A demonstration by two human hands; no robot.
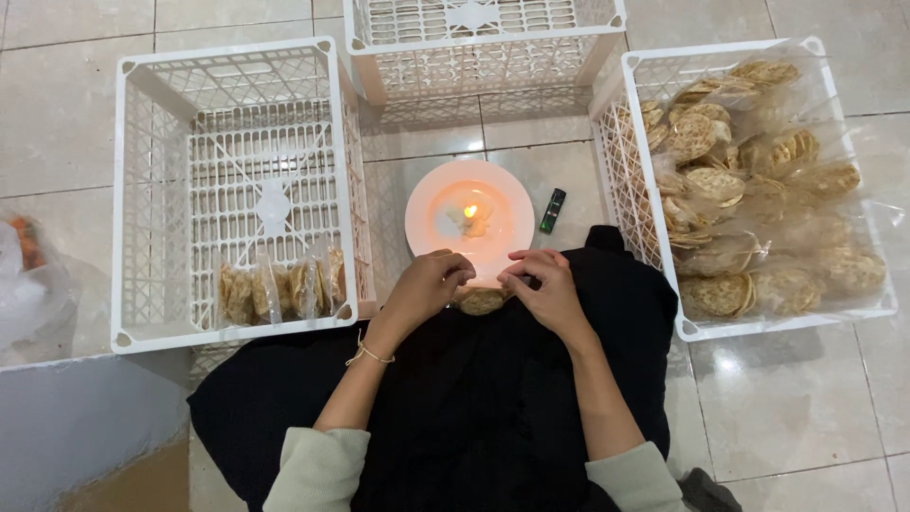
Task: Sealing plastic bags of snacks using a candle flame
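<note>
Head view — your left hand (pixel 427 284) and right hand (pixel 548 289) both pinch one bag of crackers (pixel 482 301) at your lap, just beside the candle plate (pixel 427 204) on the floor. Step: sealing; next, judged — steady edge at the flame.

Clear plastic packets of round tan crackers (pixel 749 190) fill the right white crate (pixel 758 327). A few upright packets (pixel 280 289) line the left crate's (pixel 133 190) near wall.

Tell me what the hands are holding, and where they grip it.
Both hands, left and right, pinch a bag of round crackers at its top edge.
</note>
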